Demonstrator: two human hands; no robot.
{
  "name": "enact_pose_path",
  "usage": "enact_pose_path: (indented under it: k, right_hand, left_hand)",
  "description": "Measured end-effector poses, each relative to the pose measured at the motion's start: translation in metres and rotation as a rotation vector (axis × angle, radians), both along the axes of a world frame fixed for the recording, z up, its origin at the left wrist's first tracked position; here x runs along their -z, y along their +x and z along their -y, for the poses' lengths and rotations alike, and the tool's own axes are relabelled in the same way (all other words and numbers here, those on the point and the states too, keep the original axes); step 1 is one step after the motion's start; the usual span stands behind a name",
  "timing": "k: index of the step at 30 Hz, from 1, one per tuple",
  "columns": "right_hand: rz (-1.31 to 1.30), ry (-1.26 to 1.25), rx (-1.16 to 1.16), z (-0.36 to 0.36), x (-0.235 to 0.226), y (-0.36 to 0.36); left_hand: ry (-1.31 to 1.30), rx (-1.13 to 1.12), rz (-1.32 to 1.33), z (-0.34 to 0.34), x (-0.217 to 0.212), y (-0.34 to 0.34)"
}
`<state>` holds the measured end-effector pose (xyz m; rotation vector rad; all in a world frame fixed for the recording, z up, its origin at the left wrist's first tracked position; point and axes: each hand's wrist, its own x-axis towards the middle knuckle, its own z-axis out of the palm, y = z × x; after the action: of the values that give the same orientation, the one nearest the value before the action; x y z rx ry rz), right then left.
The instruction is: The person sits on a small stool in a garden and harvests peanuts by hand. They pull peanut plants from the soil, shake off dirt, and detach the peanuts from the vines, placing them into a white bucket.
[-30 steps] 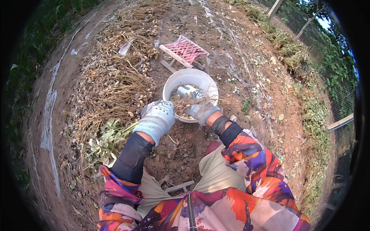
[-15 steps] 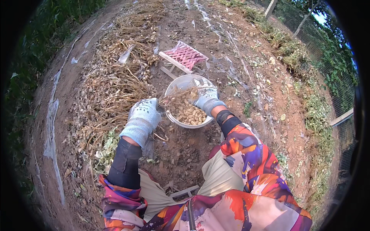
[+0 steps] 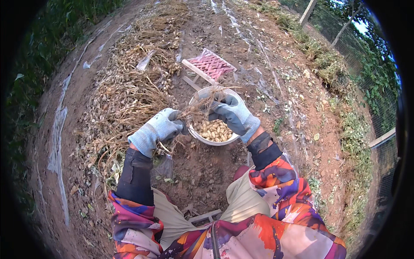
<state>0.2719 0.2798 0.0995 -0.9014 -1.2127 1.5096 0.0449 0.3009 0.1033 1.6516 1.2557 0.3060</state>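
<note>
My left hand [image 3: 156, 130], in a light grey-blue knit glove with a dark palm, is closed round the stems of a dried peanut plant [image 3: 199, 108]. The plant's tangled roots stretch over a white bucket [image 3: 236, 139], which holds a layer of tan peanuts [image 3: 214, 130]. Above the bucket's right side, my right hand [image 3: 238, 119], gloved alike, has its fingers curled in against the roots. Whether a pod sits between those fingertips is hidden.
Rows of pulled, dried peanut plants [image 3: 129, 93] lie along the left. Just beyond the bucket stands a low stool [image 3: 211, 64] with a pink woven seat. Strips of plastic film [image 3: 58, 142] cross the soil. A wire fence [image 3: 384, 99] runs along the right.
My right hand has turned over, from its back showing above the bucket to its palm side, with the fingers curled at the roots. My left hand has rotated and shifted slightly left.
</note>
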Motion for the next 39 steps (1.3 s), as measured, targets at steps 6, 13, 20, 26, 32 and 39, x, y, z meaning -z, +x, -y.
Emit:
enact_pose_path:
  k: [6, 13, 20, 26, 32, 39]
  right_hand:
    - [0.259, -0.222, 0.067, 0.014, -0.012, -0.002]
    - [-0.026, 0.01, 0.165, 0.013, 0.004, -0.028]
    - [0.505, 0.116, 0.237, 0.02, 0.007, -0.03]
    - [1.01, 0.913, 0.243, 0.032, 0.001, -0.021]
    - [1.268, 1.334, 0.17, 0.05, -0.029, -0.027]
    - [1.141, 1.528, -0.02, 0.095, -0.044, -0.051]
  left_hand:
    - [0.625, -0.247, -0.518, 0.013, -0.005, 0.013]
    - [0.818, -0.323, -0.656, 0.03, -0.004, 0.039]
    - [0.994, -0.282, -0.734, 0.034, 0.009, 0.04]
    - [0.666, -0.26, -0.67, 0.024, 0.0, 0.044]
    - [0.653, -0.191, -0.573, 0.024, 0.004, 0.041]
    - [0.601, -0.44, -0.444, -0.018, 0.026, -0.001]
